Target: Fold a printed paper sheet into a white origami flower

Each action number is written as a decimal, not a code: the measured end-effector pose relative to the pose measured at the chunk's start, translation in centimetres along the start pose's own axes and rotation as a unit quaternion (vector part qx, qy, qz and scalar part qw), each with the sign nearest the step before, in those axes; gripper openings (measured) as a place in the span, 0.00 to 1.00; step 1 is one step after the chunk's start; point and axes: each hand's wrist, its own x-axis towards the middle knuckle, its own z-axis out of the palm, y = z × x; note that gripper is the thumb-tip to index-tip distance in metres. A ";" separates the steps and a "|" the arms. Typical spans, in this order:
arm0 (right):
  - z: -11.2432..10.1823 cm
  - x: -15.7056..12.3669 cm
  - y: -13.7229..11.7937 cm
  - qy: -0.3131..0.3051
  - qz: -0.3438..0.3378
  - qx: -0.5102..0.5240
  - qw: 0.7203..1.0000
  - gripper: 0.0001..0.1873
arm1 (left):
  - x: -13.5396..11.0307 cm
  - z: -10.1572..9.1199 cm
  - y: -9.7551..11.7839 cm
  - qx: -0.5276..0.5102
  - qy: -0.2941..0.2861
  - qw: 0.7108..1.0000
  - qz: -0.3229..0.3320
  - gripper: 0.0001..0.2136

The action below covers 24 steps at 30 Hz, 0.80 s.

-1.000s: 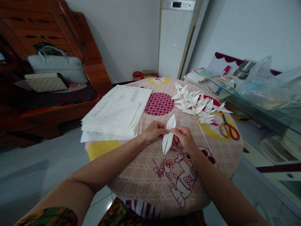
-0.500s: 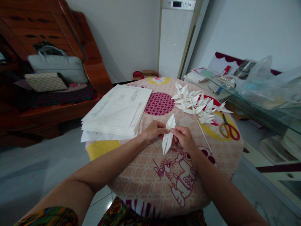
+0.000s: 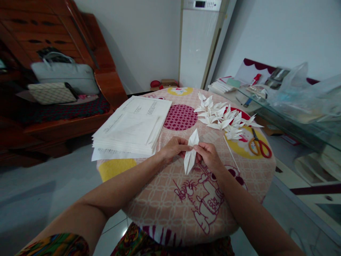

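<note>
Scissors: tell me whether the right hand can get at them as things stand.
Probably yes. The scissors lie uncovered on the table just right of the right hand, with only a thin stick between. But that hand and the left hand are pinching the paper.

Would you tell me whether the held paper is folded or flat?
Folded: the paper is a narrow, pointed shape with a centre crease.

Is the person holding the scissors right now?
No: the scissors lie on the table, apart from the left hand and right hand, which both pinch a folded paper.
</note>
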 end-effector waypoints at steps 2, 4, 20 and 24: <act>0.0 0.0 0.0 -0.001 0.000 -0.002 1.000 0.21 | 0.0 0.0 0.0 -0.001 -0.001 1.000 -0.001 0.17; -0.1 0.0 0.1 -0.001 0.000 -0.004 1.000 0.21 | 0.0 0.0 0.1 -0.002 0.000 1.000 -0.004 0.17; 0.3 -0.2 -0.4 0.009 0.033 0.054 0.998 0.19 | 0.3 -0.3 -0.6 -0.038 -0.015 0.999 -0.031 0.16; 0.3 -0.1 -0.3 0.013 0.033 0.059 0.998 0.19 | 0.2 -0.3 -0.6 -0.044 -0.013 0.999 -0.021 0.14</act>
